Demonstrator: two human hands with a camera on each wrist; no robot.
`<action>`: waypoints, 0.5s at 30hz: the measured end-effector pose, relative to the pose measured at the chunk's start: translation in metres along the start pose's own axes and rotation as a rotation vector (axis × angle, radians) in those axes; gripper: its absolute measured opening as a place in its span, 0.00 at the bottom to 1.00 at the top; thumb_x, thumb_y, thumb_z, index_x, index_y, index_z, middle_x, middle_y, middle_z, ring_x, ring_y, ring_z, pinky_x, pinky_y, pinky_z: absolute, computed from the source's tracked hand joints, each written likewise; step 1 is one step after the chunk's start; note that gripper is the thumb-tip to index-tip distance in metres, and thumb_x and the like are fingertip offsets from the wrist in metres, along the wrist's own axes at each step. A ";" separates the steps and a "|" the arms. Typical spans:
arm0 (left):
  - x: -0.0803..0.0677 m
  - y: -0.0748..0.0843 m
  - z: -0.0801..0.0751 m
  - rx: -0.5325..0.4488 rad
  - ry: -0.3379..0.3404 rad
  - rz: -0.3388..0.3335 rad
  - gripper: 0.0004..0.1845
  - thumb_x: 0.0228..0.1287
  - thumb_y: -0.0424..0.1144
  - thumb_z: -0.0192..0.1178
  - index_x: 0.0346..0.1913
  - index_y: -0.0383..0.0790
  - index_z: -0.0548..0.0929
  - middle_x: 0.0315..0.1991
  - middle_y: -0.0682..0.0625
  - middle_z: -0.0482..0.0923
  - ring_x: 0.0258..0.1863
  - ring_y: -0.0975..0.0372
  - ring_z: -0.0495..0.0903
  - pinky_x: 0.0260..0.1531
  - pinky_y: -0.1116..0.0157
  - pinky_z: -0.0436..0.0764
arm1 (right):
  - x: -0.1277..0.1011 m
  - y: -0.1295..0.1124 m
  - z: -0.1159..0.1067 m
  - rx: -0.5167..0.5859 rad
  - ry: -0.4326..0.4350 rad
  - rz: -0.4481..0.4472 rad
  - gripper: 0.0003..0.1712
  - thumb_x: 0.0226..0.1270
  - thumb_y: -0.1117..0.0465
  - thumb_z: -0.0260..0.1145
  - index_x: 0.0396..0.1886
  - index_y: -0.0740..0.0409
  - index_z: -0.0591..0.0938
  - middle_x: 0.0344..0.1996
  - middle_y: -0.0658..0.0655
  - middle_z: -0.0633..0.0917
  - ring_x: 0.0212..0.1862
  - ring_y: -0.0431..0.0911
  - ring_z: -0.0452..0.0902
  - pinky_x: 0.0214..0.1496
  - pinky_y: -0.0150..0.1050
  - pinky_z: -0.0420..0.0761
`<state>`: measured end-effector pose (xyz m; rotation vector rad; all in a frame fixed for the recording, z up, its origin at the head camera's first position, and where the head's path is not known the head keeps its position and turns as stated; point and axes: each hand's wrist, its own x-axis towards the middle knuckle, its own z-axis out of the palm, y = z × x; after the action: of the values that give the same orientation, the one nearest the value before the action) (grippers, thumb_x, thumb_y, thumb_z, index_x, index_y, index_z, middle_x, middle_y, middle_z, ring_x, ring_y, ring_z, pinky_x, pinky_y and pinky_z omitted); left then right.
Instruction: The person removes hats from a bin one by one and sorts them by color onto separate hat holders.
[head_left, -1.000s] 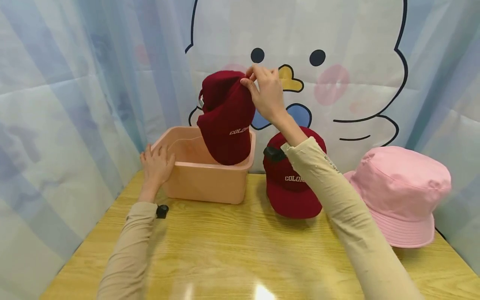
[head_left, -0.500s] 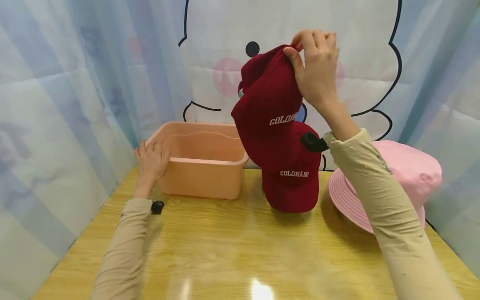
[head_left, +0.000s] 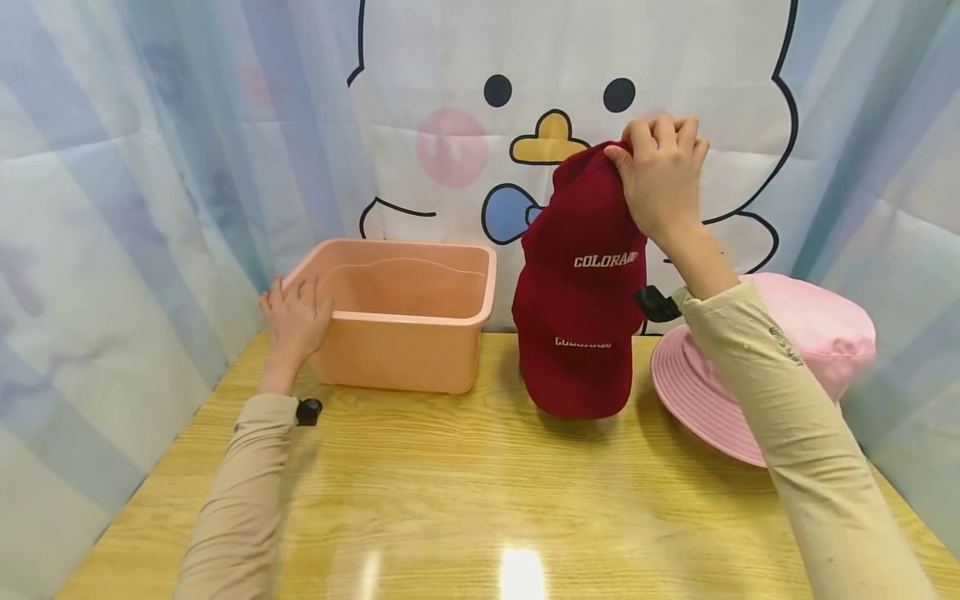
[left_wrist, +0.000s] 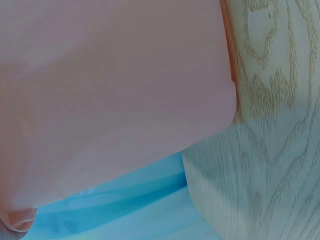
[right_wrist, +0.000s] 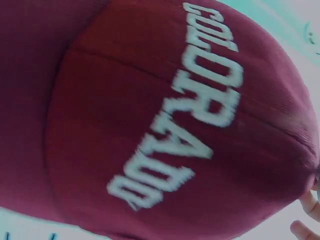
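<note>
My right hand [head_left: 663, 179] pinches the crown of a dark red baseball cap [head_left: 588, 225] lettered COLORADO. The held cap hangs brim down, overlapping a second red baseball cap [head_left: 576, 383] whose brim faces me on the table. In the right wrist view the lettered crown [right_wrist: 200, 100] fills most of the picture, with the fingertips [right_wrist: 302, 231] at its right edge. My left hand [head_left: 294, 321] grips the left rim of a peach plastic bin [head_left: 397, 354]; the bin's interior shows nothing inside. Its wall [left_wrist: 125, 95] takes up the left wrist view.
A pink bucket hat [head_left: 817, 321] stands at the right, partly behind the right sleeve [head_left: 780, 392]. The wooden table [head_left: 420, 475] runs back to a curtain [head_left: 180, 167] with a cartoon chick print.
The right hand has carried the held cap from over the bin to the right, up and then down onto the second cap. The left hand stays at the bin's rim.
</note>
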<state>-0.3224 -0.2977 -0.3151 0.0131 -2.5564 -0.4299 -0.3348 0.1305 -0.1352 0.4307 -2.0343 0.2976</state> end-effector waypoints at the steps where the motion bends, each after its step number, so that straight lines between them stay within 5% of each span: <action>1: 0.000 0.000 0.000 -0.001 0.001 0.000 0.28 0.66 0.49 0.38 0.63 0.34 0.63 0.61 0.33 0.62 0.65 0.37 0.47 0.59 0.38 0.44 | -0.005 0.002 0.003 -0.011 -0.013 -0.006 0.24 0.64 0.46 0.49 0.35 0.67 0.70 0.35 0.68 0.72 0.44 0.64 0.62 0.40 0.53 0.59; 4: -0.002 0.000 0.000 -0.013 0.006 0.004 0.28 0.66 0.49 0.38 0.62 0.35 0.63 0.61 0.33 0.62 0.65 0.37 0.47 0.59 0.38 0.44 | -0.020 0.009 0.011 -0.072 -0.114 -0.013 0.22 0.65 0.49 0.51 0.33 0.67 0.69 0.34 0.69 0.73 0.43 0.65 0.63 0.38 0.56 0.60; 10: -0.003 -0.002 -0.001 -0.025 0.005 0.010 0.26 0.67 0.47 0.39 0.62 0.35 0.63 0.61 0.33 0.62 0.65 0.36 0.46 0.58 0.37 0.44 | -0.047 0.012 0.012 -0.158 -0.534 0.023 0.19 0.67 0.50 0.50 0.39 0.63 0.68 0.38 0.69 0.73 0.46 0.65 0.62 0.43 0.62 0.59; 12: -0.004 -0.003 -0.001 -0.029 0.000 0.009 0.26 0.67 0.47 0.39 0.63 0.35 0.63 0.61 0.33 0.61 0.65 0.36 0.46 0.59 0.37 0.44 | -0.050 0.011 0.012 -0.148 -0.578 0.031 0.19 0.67 0.50 0.49 0.42 0.63 0.68 0.39 0.69 0.73 0.47 0.65 0.61 0.43 0.62 0.60; 15: -0.005 -0.004 -0.001 -0.038 -0.008 0.009 0.28 0.67 0.50 0.36 0.63 0.35 0.62 0.61 0.33 0.61 0.65 0.36 0.46 0.59 0.37 0.43 | -0.049 0.010 0.015 -0.124 -0.522 0.026 0.19 0.67 0.49 0.49 0.41 0.62 0.69 0.38 0.68 0.74 0.46 0.64 0.62 0.43 0.61 0.60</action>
<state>-0.3179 -0.3018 -0.3177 -0.0135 -2.5545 -0.4759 -0.3296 0.1424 -0.1853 0.4360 -2.5522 0.0734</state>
